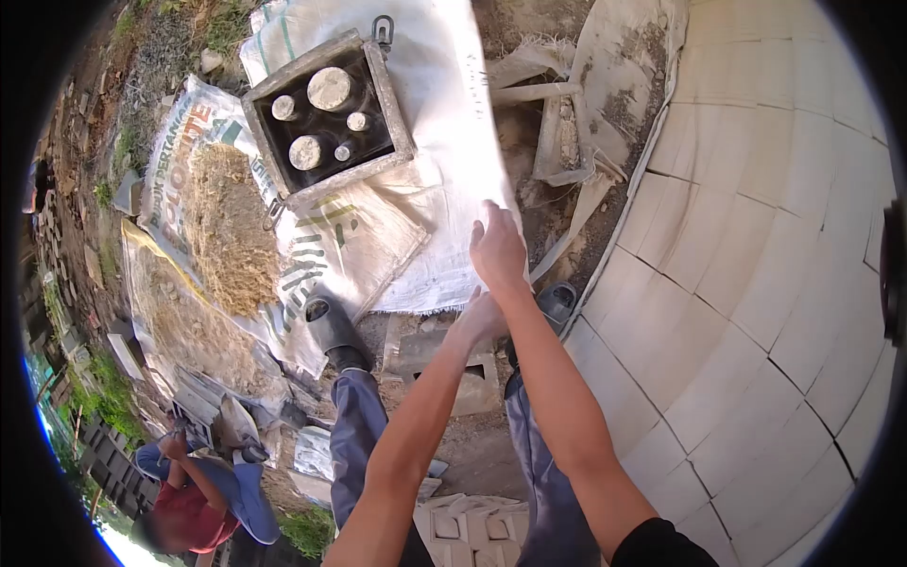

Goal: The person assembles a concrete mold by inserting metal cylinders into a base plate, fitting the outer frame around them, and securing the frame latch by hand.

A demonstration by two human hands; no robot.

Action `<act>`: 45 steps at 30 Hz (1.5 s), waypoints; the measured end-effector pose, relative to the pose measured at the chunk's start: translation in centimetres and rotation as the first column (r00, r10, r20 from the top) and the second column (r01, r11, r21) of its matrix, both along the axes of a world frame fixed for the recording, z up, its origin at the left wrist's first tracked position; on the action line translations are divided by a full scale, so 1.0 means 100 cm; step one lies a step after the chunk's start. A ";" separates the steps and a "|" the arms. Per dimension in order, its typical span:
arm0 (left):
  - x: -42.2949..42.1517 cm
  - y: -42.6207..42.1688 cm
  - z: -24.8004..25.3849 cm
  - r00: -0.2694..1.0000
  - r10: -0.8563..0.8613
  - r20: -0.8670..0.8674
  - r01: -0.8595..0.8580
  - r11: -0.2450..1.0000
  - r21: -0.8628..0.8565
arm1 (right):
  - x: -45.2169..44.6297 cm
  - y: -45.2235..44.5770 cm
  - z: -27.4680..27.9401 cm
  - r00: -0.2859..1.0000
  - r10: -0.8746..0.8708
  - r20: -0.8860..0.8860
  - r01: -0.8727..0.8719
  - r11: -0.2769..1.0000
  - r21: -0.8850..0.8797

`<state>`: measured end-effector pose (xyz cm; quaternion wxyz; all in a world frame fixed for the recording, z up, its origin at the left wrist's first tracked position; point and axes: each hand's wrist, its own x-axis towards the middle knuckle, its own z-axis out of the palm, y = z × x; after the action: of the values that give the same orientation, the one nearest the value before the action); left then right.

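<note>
My right hand [498,249] reaches out over the edge of a white woven sack [453,123], its fingers loosely extended with nothing visible in them. Just behind it, my left hand [480,319] is close to the right wrist, its fingers mostly hidden by the right forearm; I cannot tell if they touch. Ahead and to the left, a square box-like frame [398,113] rests on the sacks, dark inside, with several pale round cylinders [330,89] of different sizes standing in it. A metal loop [383,30] lies at its far corner.
Sandy material [230,227] is heaped on a printed sack at left. Pale slabs [727,283] cover the right side. A hollow block [439,364] sits between my shoes [333,326]. A person in a red shirt [203,510] sits at lower left.
</note>
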<state>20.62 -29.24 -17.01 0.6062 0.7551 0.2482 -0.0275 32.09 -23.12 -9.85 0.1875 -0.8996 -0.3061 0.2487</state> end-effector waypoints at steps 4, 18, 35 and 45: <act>-0.011 0.003 0.043 0.939 0.042 -0.341 -0.141 0.953 -0.269 | 0.003 -0.030 -0.012 0.964 0.259 0.057 -0.255 0.964 -0.078; -0.186 0.087 0.173 0.472 0.616 -0.631 -0.840 0.095 -0.535 | 0.016 -0.106 0.103 0.964 -0.074 -0.254 -0.063 0.868 -0.493; -0.256 -0.008 0.007 0.543 0.468 -0.697 -0.722 0.684 -0.103 | -0.091 -0.258 -0.029 0.686 -0.490 -0.537 0.340 0.869 -0.359; -0.243 -0.070 -0.070 0.453 0.622 -0.639 -0.778 -0.074 -0.624 | -0.126 -0.318 -0.113 0.136 -0.768 -0.626 0.345 0.629 -0.696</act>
<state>-3.69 -36.24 -24.04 0.7974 0.0656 0.5898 0.1096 19.52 -54.96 -21.12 0.2176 -0.6754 0.2709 0.6505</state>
